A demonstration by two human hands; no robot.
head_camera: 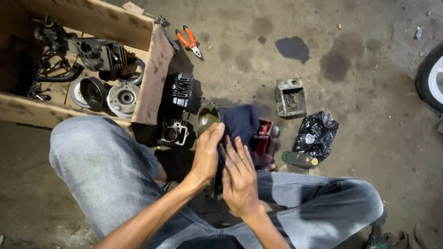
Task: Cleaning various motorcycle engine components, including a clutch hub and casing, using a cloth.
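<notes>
My left hand (206, 154) grips the side of a dark green metal engine cover (207, 117) held upright between my knees. My right hand (240, 177) lies against it with the fingers stretched out, pressing a dark blue cloth (240, 122) onto the part. The cloth drapes over the cover's right side and hides most of it. A red object (265, 138) shows just behind the cloth.
On the left, a cardboard box (152, 78) holds engine parts. Two black finned cylinders (180, 90) stand beside it. Orange-handled pliers (189, 41), a grey cut container (290, 97), a black plastic bag (316, 133) and a green bottle (300, 159) lie on stained concrete. A tyre (429, 78) is at the right edge.
</notes>
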